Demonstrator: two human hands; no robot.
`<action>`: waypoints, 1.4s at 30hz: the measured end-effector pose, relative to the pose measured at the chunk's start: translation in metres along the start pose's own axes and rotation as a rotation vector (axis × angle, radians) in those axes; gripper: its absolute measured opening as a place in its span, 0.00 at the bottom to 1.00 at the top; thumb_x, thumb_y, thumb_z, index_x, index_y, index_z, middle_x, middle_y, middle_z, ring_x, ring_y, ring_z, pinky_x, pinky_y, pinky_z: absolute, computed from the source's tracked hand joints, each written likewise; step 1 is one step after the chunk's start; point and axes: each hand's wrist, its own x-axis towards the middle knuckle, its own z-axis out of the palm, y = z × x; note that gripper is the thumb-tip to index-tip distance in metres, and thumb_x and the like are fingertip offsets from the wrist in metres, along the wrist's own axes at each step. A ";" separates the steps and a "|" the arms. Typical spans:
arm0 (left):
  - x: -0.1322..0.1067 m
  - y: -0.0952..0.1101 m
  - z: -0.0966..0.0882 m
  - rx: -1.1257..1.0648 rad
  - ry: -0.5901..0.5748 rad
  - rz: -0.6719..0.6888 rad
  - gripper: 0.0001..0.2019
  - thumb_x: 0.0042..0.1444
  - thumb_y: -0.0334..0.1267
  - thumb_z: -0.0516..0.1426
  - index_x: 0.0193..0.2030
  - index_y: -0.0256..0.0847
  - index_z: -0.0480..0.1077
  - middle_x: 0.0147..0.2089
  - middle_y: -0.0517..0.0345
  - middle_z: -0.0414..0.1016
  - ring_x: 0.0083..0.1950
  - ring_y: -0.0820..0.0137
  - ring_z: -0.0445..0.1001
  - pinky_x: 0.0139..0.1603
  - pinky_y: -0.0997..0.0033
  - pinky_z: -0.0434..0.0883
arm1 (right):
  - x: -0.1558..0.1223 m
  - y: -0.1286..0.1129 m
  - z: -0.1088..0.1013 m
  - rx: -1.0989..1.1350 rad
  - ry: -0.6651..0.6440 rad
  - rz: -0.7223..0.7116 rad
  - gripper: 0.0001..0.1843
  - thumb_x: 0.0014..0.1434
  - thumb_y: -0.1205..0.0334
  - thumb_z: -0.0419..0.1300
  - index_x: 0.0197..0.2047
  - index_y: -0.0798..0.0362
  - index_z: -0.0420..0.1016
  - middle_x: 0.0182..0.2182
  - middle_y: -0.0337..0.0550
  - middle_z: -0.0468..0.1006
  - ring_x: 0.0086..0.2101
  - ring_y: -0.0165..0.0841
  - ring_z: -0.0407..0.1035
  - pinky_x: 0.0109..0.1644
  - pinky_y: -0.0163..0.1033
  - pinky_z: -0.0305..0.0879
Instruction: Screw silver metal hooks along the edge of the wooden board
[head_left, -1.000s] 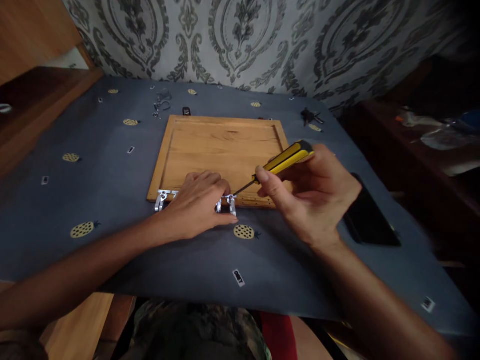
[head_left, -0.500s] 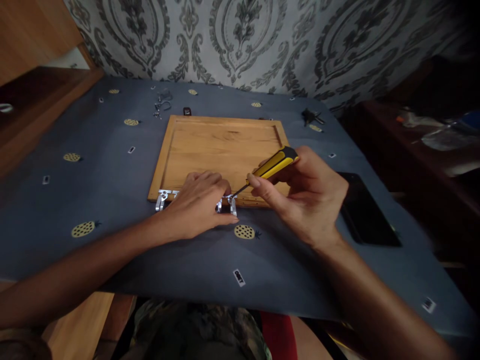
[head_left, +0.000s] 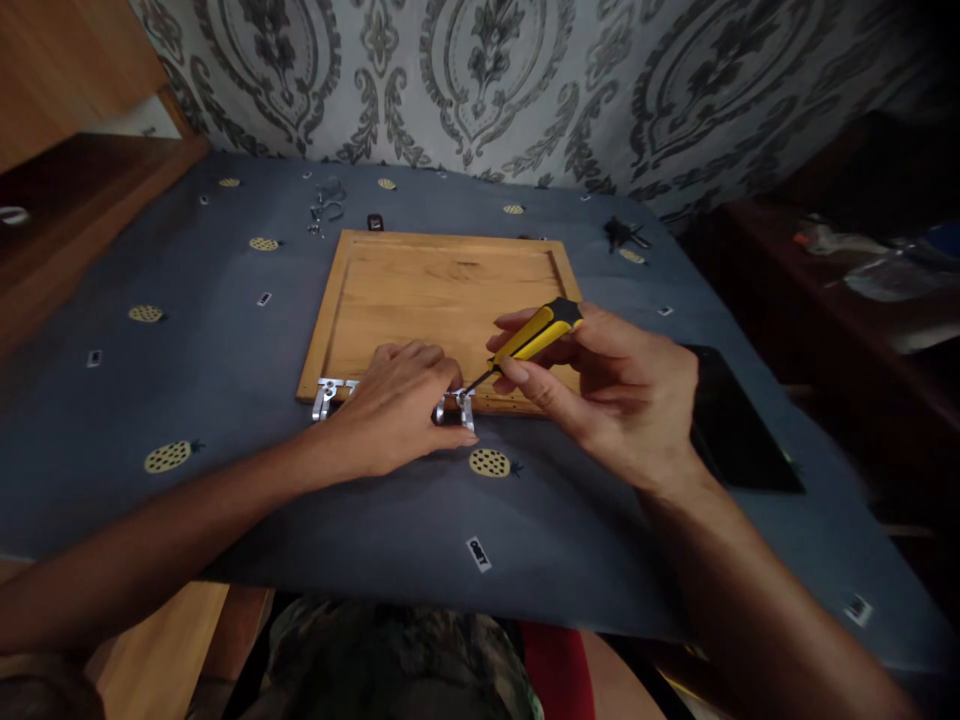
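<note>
"Where's the metal bracket (head_left: 467, 412)?"
"At the near edge of the wooden panel (head_left: 442, 290), partly under the left hand (head_left: 394, 410), whose grip is hidden."
"The right hand (head_left: 619, 395)?"
"Pinching a slanted screwdriver (head_left: 536, 334); that tilt could make it slip."

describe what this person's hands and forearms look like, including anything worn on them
Both the left hand and the right hand are ungloved, with no ring showing, though some fingers are partly hidden. The left forearm and right forearm look slender and bare, with no sleeve, watch or bracelet on the parts that show, and no visible markings.
</note>
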 end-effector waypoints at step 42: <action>-0.002 -0.003 0.000 -0.005 0.003 0.023 0.19 0.57 0.49 0.69 0.47 0.40 0.71 0.49 0.52 0.76 0.55 0.55 0.72 0.57 0.53 0.65 | 0.009 -0.011 -0.003 0.144 -0.013 0.166 0.16 0.54 0.46 0.74 0.31 0.49 0.80 0.26 0.37 0.78 0.24 0.30 0.74 0.27 0.37 0.73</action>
